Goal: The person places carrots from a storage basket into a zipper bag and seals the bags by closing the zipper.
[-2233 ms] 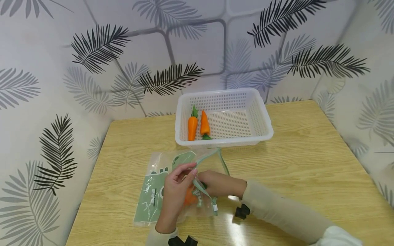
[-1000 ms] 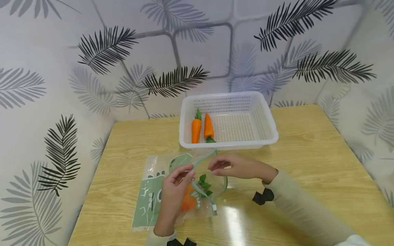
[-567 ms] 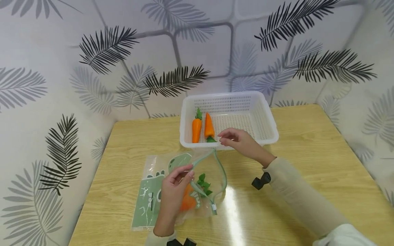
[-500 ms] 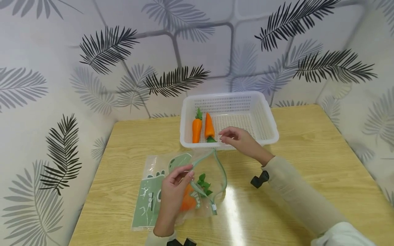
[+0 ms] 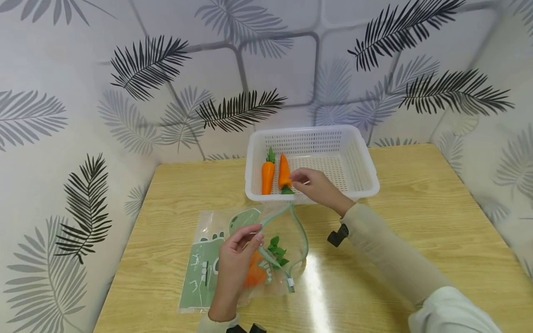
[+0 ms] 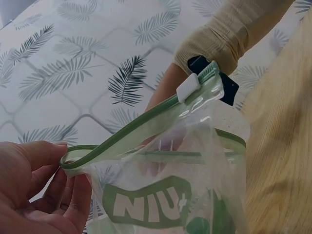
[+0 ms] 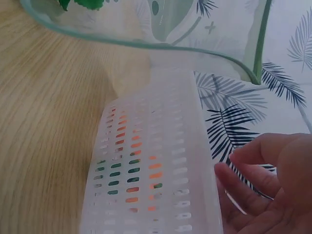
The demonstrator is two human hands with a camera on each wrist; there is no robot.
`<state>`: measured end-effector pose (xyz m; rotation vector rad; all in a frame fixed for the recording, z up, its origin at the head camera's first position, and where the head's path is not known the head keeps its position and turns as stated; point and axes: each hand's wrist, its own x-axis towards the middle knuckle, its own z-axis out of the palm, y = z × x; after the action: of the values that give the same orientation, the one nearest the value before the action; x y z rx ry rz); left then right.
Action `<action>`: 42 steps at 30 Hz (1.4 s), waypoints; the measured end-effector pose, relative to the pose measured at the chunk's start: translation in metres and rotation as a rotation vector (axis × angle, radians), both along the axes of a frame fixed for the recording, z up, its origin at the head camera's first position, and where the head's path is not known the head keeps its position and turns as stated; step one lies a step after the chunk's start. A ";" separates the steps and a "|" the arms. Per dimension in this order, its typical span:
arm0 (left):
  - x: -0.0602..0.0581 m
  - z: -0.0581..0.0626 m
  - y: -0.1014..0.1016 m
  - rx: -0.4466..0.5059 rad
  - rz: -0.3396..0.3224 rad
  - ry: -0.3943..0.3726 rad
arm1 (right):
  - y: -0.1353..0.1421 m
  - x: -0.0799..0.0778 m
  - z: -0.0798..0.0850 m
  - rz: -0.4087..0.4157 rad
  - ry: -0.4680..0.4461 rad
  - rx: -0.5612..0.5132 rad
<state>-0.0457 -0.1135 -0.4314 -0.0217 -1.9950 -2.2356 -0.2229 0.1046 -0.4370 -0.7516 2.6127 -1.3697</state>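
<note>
Currently, the person's left hand [image 5: 239, 252] pinches the green-trimmed mouth of a clear plastic bag [image 5: 200, 273] between thumb and fingers. Well apart from it, the right hand [image 5: 314, 185] reaches over the near rim of a white basket [image 5: 362, 162], its fingers loosely bent with a gap to the thumb and nothing gripped. Its fingertips are just beside the right-hand carrot [image 5: 284, 171]; whether they touch it, I cannot tell. That carrot lies in the basket with its leafy end toward the person, while the left-hand carrot [image 5: 268, 178] next to it has its leaves at the far end. The bag lies on the wooden table [image 5: 416, 194] in front of the basket, its mouth spread, with green leaves [image 5: 276, 252] and something orange [image 5: 255, 275] inside. A white slider [image 6: 188, 88] sits at one end of its zip.
</note>
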 end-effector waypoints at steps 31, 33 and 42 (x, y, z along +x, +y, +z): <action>0.000 0.000 0.000 0.001 0.003 0.011 | -0.042 -0.044 -0.011 0.106 -0.268 0.475; 0.000 0.000 0.000 0.001 0.003 0.012 | -0.043 -0.046 -0.011 0.117 -0.271 0.490; -0.001 0.000 0.001 -0.002 -0.001 0.010 | -0.046 -0.054 -0.016 0.119 -0.303 0.510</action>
<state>-0.0467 -0.1129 -0.4317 -0.0342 -1.9922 -2.2295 -0.2768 0.0586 -0.4534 -0.5580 2.4599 -0.6693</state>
